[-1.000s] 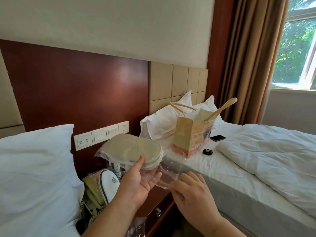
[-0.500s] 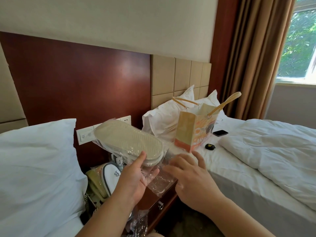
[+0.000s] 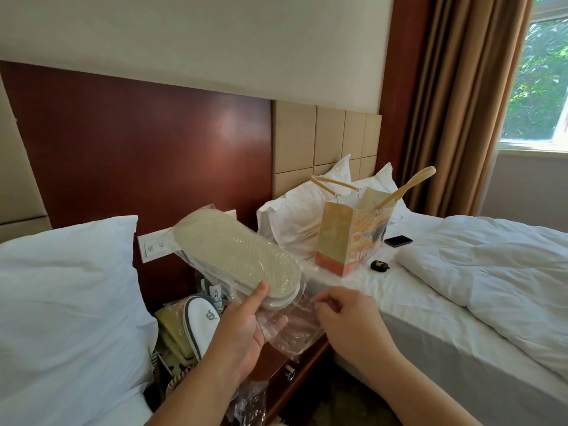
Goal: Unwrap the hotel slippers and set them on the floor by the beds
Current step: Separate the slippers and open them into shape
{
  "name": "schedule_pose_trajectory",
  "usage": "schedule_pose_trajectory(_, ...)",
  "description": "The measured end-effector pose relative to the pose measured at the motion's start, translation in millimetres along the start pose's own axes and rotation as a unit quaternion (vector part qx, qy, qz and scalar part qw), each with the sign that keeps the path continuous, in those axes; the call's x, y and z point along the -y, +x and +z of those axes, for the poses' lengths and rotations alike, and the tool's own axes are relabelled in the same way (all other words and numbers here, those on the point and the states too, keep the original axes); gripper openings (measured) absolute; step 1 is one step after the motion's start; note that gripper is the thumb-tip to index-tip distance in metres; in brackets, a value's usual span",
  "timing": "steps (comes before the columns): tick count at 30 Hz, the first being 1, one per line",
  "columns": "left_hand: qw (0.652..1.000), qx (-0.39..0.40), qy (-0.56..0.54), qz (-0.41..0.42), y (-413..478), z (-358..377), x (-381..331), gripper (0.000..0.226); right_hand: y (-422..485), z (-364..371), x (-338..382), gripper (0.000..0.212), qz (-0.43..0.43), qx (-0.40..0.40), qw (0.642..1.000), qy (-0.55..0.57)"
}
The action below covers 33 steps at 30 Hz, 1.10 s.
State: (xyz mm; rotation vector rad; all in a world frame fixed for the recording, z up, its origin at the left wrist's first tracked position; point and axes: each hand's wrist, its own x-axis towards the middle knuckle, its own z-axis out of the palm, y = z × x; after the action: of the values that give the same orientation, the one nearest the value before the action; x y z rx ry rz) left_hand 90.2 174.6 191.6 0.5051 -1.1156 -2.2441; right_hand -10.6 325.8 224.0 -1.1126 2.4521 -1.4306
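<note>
A pair of beige hotel slippers (image 3: 236, 256) is stacked sole-up inside a clear plastic wrapper (image 3: 289, 333), held in the air between the two beds. My left hand (image 3: 242, 330) grips the near end of the pack, thumb on the sole and fingers underneath. My right hand (image 3: 344, 315) pinches the loose open end of the wrapper just right of the slippers' heel. A second white slipper (image 3: 199, 324) with a grey logo stands among items on the nightstand below.
A dark wooden nightstand (image 3: 292, 367) with a drawer stands between the beds, crowded with a beige telephone (image 3: 172, 336) and small bottles. On the right bed (image 3: 430, 318) are an orange paper bag (image 3: 350, 241), a phone (image 3: 398, 241) and a small black case (image 3: 378, 265). Another plastic wrapper (image 3: 249, 404) hangs below.
The slipper pack has tilted so its far end points up and left. My right hand has curled its fingers onto the wrapper's open end.
</note>
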Motion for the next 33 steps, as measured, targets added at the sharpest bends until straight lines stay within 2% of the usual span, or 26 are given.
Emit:
schedule_pose_trajectory(3, 0.999, 0.034, 0.030, 0.012, -3.8, 3.8, 4.6, 0.042, 8.9, 1.2, 7.0, 0.012, 0.106, 0.052, 0.985, 0.129)
schedule_pose_trajectory(5, 0.997, 0.042, 0.053, 0.026, -4.6, 4.9, 6.0, 0.042, 12.8, 2.1, 9.9, 0.012, 0.162, 0.055, 0.950, 0.263)
schedule_pose_trajectory(7, 0.995, 0.046, 0.075, 0.040, -5.0, 4.6, 7.2, 0.044, 15.2, 3.8, 7.1, 0.016, 0.194, 0.049, 0.921, 0.334)
schedule_pose_trajectory(10, 0.993, 0.042, 0.102, 0.048, -3.7, 1.2, 10.8, 0.041, 15.8, 8.1, 2.4, 0.032, 0.184, 0.025, 0.920, 0.346)
schedule_pose_trajectory(13, 0.991, 0.043, 0.120, 0.044, -2.2, -3.0, 14.8, 0.039, 16.4, 9.8, -3.1, 0.023, 0.174, -0.049, 0.924, 0.336)
schedule_pose_trajectory(15, 0.990, 0.039, 0.125, 0.048, -1.2, -4.5, 17.8, 0.050, 17.4, 10.8, -6.2, 0.015, 0.176, -0.072, 0.923, 0.335)
schedule_pose_trajectory(17, 0.990, 0.029, 0.121, 0.066, -0.8, -4.0, 19.0, 0.057, 18.6, 12.1, -9.7, 0.020, 0.178, -0.078, 0.926, 0.324)
schedule_pose_trajectory(20, 0.995, -0.019, 0.039, 0.092, 1.8, -4.0, 13.4, 0.069, 18.0, 13.6, -12.4, 0.026, 0.160, -0.075, 0.929, 0.326)
schedule_pose_trajectory(24, 0.994, -0.056, -0.068, 0.062, 7.2, -10.7, 3.6, 0.060, 16.7, 16.3, -15.1, 0.031, 0.162, -0.068, 0.920, 0.352)
schedule_pose_trajectory(26, 0.995, -0.051, -0.079, 0.034, 7.3, -12.5, 5.1, 0.055, 17.4, 17.4, -16.1, 0.028, 0.183, -0.059, 0.887, 0.420)
schedule_pose_trajectory(28, 0.995, -0.056, -0.086, 0.008, 6.5, -12.8, 8.8, 0.053, 18.2, 16.6, -15.3, 0.021, 0.227, -0.025, 0.812, 0.536)
schedule_pose_trajectory(30, 0.993, -0.072, -0.095, -0.010, 6.5, -13.4, 12.1, 0.053, 17.3, 16.3, -15.5, 0.027, 0.239, 0.016, 0.748, 0.619)
schedule_pose_trajectory(31, 0.992, -0.075, -0.099, -0.017, 7.0, -13.8, 13.5, 0.054, 16.7, 16.6, -15.9, 0.033, 0.227, 0.031, 0.736, 0.636)
schedule_pose_trajectory(33, 0.991, -0.075, -0.105, -0.025, 8.0, -14.9, 14.9, 0.056, 14.5, 18.0, -16.0, 0.046, 0.194, 0.061, 0.740, 0.641)
